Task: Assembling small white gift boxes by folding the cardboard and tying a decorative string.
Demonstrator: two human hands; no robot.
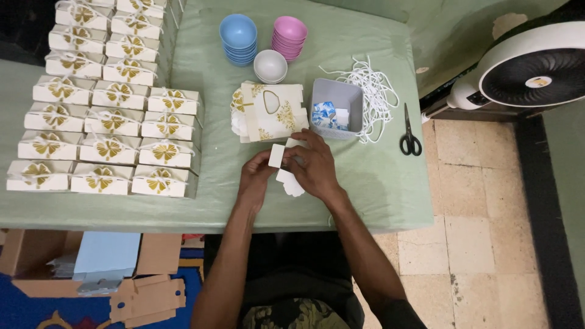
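White card piece point(285, 173) mostly hidden under hands point(292, 167); shape perhaps box.

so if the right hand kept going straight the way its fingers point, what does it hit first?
The right hand points up and left across the white card blank it holds. Past that, the first thing is probably the stack of flat gold-printed boxes; depth is unclear.

— Count of finished gift boxes point(109, 122) left of the grey bin point(336, 107)?

— About twenty-two in view, cream with gold bows; the far rows are cut off, so no firm total.

— Bowls behind the bin?

— Three stacks: one blue point(238, 39), one pink point(288, 36), one white point(270, 66). Bowls per stack cannot be told.

— Tools?

— One pair of scissors point(409, 134), right of the bin. One fan point(524, 67) beyond.
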